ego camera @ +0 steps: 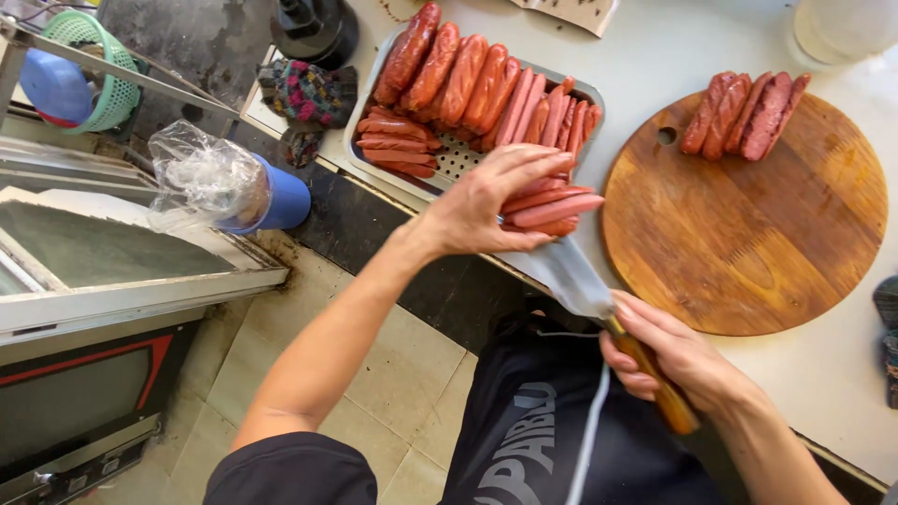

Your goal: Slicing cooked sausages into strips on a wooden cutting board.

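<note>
Head view, looking straight down, read left to right.

Far left of frame: green plastic basket (pixel 101 65) at the upper corner; below it a blue cup (pixel 281 198) with a clear plastic bag (pixel 201 178) bunched over its mouth, on top of a glass-topped cabinet (pixel 103 252). A knitted multicoloured cloth (pixel 309 93) lies at the near edge of the bench (pixel 655 56).

Centre, upper: metal perforated tray (pixel 458 157) loaded with red sausages (pixel 458 79), thick ones in a row along the top, thinner ones stacked at the tray's left and right.

Centre: left hand (pixel 482 201) reaches in from lower left, palm down, fingers spread flat over a small bundle of thin sausages (pixel 552 208). Grip is narrow, pressing the bundle, not wrapped round it. Bundle sits at the tray's lower right corner, resting on the flat of a cleaver blade (pixel 566 271). Long axis of the sausages runs roughly left-right in frame; blade runs diagonally from under them down toward lower right.

Lower right of centre: right hand (pixel 669 360) is closed around the cleaver's wooden handle (pixel 659 383). Bundle lies up and left of this hand, at the blade's far end; left hand is the nearer one, in contact.

Right: round wooden cutting board (pixel 748 234), touching nothing held; five sliced sausages (pixel 748 112) lie at its upper edge, well apart from the bundle.
</note>
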